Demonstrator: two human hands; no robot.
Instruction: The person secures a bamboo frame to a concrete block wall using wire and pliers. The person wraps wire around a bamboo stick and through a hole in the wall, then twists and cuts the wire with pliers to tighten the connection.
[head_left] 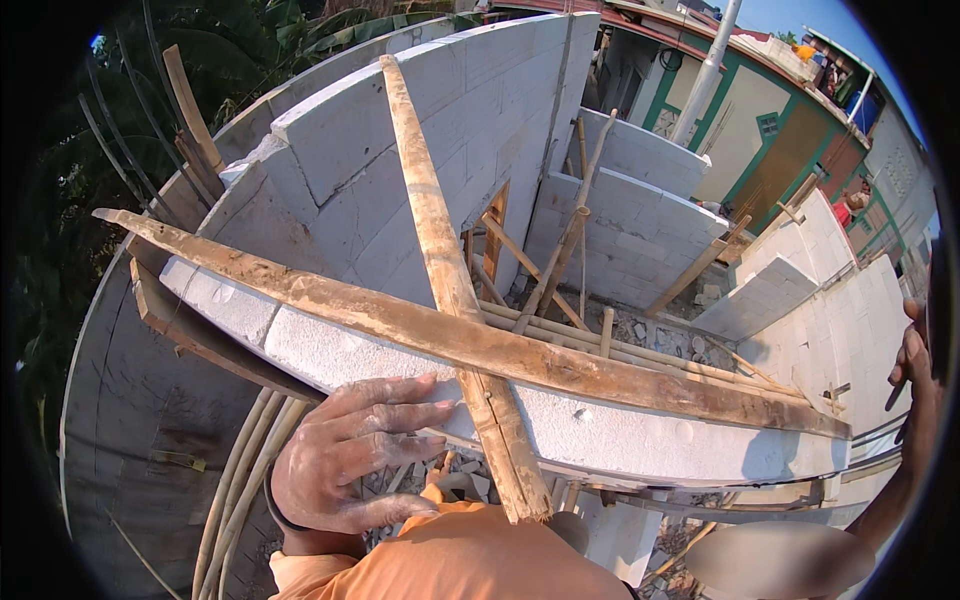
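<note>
My left hand [365,450], coated in pale dust, has its fingers stretched out over the white block wall top [330,350]; whether it presses on it I cannot tell. Just right of those fingertips, a short rough timber [505,435] points toward me. It crosses a long weathered plank [450,335] lying along the wall top, and its far part rises beyond the plank. At the extreme right my right hand [915,350] is raised, fingers curled round a dark thing mostly lost in the picture's black rim. A blurred patch hides what is beside that forearm.
Tall grey block walls [400,150] stand beyond, with lower partitions [620,230] and a white wall [840,250] at right. Bamboo poles [240,480] lean below left. Wooden props [560,260] and rubble fill the space below. Steel rods [115,140] stick up far left.
</note>
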